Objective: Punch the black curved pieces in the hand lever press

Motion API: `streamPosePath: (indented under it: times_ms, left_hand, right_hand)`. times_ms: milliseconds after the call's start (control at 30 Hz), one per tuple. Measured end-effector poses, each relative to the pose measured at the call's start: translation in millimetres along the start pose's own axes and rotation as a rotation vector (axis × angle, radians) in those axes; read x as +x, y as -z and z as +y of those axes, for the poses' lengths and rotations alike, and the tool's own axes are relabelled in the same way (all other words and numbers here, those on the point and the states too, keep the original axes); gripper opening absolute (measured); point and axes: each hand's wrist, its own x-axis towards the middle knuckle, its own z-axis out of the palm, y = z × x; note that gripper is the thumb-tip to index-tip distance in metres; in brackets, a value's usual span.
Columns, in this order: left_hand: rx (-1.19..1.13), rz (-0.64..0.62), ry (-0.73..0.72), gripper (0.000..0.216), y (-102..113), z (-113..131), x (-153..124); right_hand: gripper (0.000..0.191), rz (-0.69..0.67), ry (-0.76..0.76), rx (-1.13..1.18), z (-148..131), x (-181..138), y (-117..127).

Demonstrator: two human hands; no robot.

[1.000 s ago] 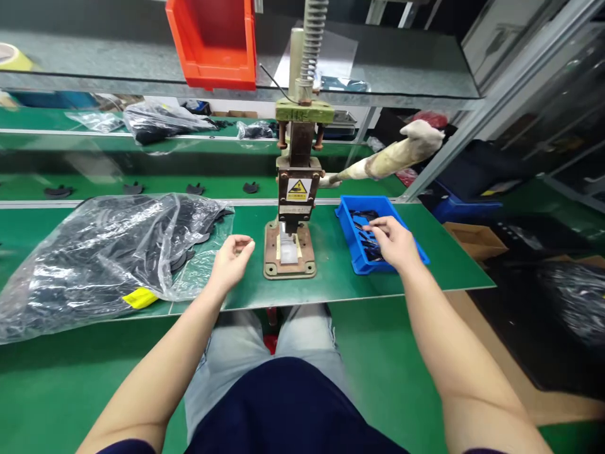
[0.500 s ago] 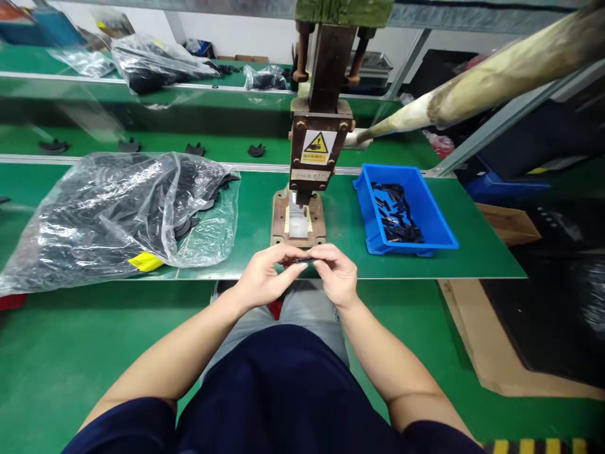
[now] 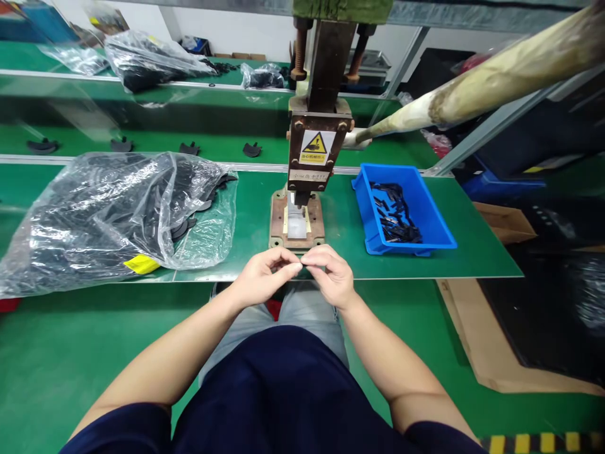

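Note:
A small black part (image 3: 305,264), mostly covered by fingertips, is pinched between both hands at the table's front edge. My left hand (image 3: 267,272) grips its left end with thumb and forefinger. On the other end, my right hand (image 3: 332,272) closes thumb and fingers. Just beyond them stands a hand press (image 3: 314,148) with a yellow warning label; its base plate (image 3: 278,221) carries a pale metal block (image 3: 297,226) under the ram. To the right is a blue bin (image 3: 437,217) with many small black pieces (image 3: 397,214) in it.
A large clear plastic bag of black curved parts (image 3: 104,214) covers the left of the green table (image 3: 255,208). Several black curved pieces (image 3: 252,149) lie in a row on the strip behind. The press's long lever (image 3: 472,82) slants across the upper right. Cardboard (image 3: 463,340) leans at lower right.
Both hands still hold the small black part at nearly the same place. Less of it shows between the fingertips now. The row of curved pieces has shifted slightly left in view.

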Motion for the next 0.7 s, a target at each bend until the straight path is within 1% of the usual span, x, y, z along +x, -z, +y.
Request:
streamPosePath:
  times_ms: [67,133,167,200,233,267,333,367,433,467,500,567,600,633,667,700]
  left_hand:
    - [-0.103,-0.072,0.091,0.032,3,0,3]
    - [-0.177,-0.139,0.126,0.038,8,-2,11]
    - [-0.194,-0.141,0.117,0.042,12,-3,17]
    - [-0.193,-0.111,0.095,0.045,16,-5,25]
    - [-0.179,-0.045,0.062,0.048,22,-7,35]
    - [-0.156,0.045,0.023,0.049,28,-10,47]
    - [-0.09,0.246,-0.064,0.043,40,-18,73]
    - [-0.041,0.32,-0.107,0.039,45,-22,86]
    - [0.105,0.384,-0.169,0.03,54,-31,108]
    - [0.206,0.383,-0.186,0.026,56,-35,116]
    - [0.319,0.366,-0.199,0.023,58,-38,123]
    - [0.554,0.308,-0.233,0.017,59,-42,131]
    - [0.655,0.279,-0.257,0.015,60,-42,133]
    - [0.736,0.255,-0.285,0.015,60,-42,135]
    - [0.797,0.233,-0.313,0.015,60,-41,136]
    - [0.838,0.212,-0.338,0.015,60,-40,137]
  right_hand:
    - [0.017,-0.069,0.031,-0.016,-2,6,1]
    - [0.019,-0.142,0.056,-0.054,-6,13,6]
    - [0.02,-0.16,0.068,-0.083,-7,18,11]
    - [0.021,-0.15,0.077,-0.118,-10,25,19]
    - [0.022,-0.1,0.084,-0.158,-13,33,28]
    - [0.021,-0.012,0.093,-0.195,-17,43,39]
    - [0.019,0.239,0.127,-0.251,-29,71,65]
    - [0.022,0.363,0.161,-0.254,-37,88,78]
    - [0.032,0.54,0.261,-0.187,-60,125,100]
    - [0.039,0.579,0.36,-0.11,-74,143,107]
    - [0.044,0.57,0.478,-0.023,-88,160,112]
    - [0.055,0.452,0.53,0.1,-115,185,115]
    - [0.062,0.358,0.536,0.106,-127,194,113]
    - [0.063,0.289,0.528,0.094,-135,198,110]
    - [0.061,0.25,0.528,0.067,-140,200,107]
    - [0.054,0.238,0.533,0.04,-143,199,103]
